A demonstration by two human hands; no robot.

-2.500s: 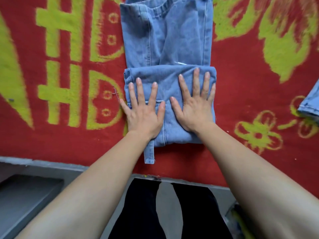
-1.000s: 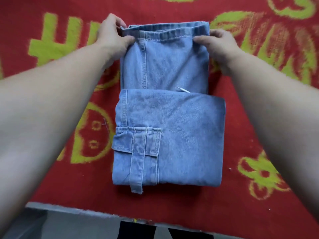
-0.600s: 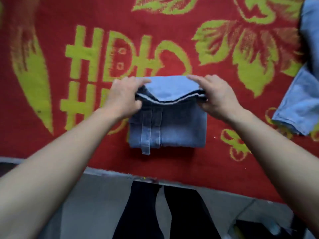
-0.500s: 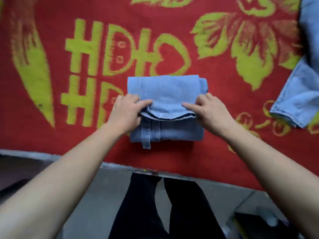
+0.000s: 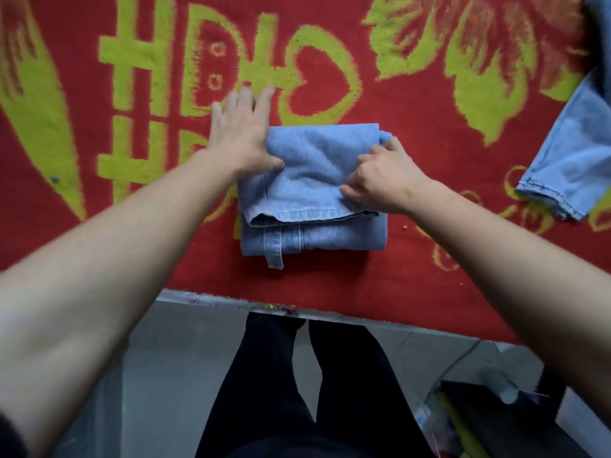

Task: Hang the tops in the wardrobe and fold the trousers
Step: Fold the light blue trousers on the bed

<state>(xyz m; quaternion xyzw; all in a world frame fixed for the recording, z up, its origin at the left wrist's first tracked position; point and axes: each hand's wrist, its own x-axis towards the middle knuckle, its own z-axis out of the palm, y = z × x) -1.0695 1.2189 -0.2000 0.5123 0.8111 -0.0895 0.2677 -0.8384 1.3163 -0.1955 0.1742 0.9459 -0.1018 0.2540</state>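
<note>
A pair of light blue denim trousers [image 5: 314, 190] lies folded into a compact bundle on a red blanket [image 5: 413, 143] with yellow-green patterns. My left hand [image 5: 243, 130] rests flat at the bundle's left top corner, fingers spread and reaching onto the blanket. My right hand [image 5: 383, 176] is curled at the bundle's right side, its fingers pinching the top denim layer. A belt-loop strap hangs off the bundle's near edge.
A second light blue denim garment [image 5: 572, 153] lies at the right edge of the blanket. The blanket's near edge [image 5: 231, 295] runs below the bundle, with grey floor and my black-trousered legs [image 5: 297, 391] beneath. Dark clutter [image 5: 479, 418] sits at lower right.
The far half of the trousers was folded over toward me, making a small bundle. My left hand has since let go and moved up to the left corner, flat; my right hand stays on the right side.
</note>
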